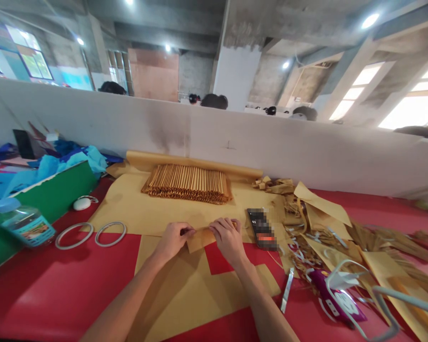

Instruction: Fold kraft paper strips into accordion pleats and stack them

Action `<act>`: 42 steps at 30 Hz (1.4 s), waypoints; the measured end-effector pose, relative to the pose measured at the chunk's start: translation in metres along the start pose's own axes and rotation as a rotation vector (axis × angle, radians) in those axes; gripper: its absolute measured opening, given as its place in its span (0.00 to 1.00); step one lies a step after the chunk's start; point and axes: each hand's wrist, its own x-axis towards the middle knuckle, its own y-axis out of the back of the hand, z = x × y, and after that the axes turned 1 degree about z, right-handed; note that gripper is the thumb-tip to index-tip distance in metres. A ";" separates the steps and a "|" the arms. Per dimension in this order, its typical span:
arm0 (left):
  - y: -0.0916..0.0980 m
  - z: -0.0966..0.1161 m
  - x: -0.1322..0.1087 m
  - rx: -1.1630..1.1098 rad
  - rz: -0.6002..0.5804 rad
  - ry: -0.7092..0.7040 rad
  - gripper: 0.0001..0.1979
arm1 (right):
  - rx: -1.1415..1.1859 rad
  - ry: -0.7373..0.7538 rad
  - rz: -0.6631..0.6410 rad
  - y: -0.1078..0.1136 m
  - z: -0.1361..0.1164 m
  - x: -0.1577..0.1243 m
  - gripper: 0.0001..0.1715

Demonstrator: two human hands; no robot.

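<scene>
Between my two hands is a small piece of brown kraft paper point(197, 241). My left hand point(173, 242) pinches its left end between thumb and fingertips. The fingers of my right hand point(228, 237) are closed on its right end, covering part of it. Under my hands lie larger flat sheets of kraft paper point(174, 294) on the red tabletop point(103, 280). Beyond my hands a pleated stack of kraft paper point(189, 183) rests on another sheet, in front of a paper roll point(199, 164). A phone point(262, 229) lies just right of my right hand.
Two rings point(110, 233) and a bottle point(24, 223) are at the left, by a green panel point(64, 190). On the right are a utility knife point(287, 289), a purple power strip point(337, 297) with a white cable, and paper scraps point(324, 213). A white partition point(217, 128) stands behind.
</scene>
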 end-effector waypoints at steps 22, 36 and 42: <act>-0.002 0.002 0.000 -0.028 0.027 -0.017 0.10 | 0.025 0.003 0.022 0.001 -0.010 -0.002 0.15; -0.007 0.010 -0.007 0.145 0.040 -0.186 0.10 | 0.070 0.053 0.029 -0.003 -0.018 -0.001 0.15; -0.003 0.006 -0.004 0.189 0.050 -0.180 0.10 | 0.084 0.010 0.047 -0.003 -0.009 0.002 0.14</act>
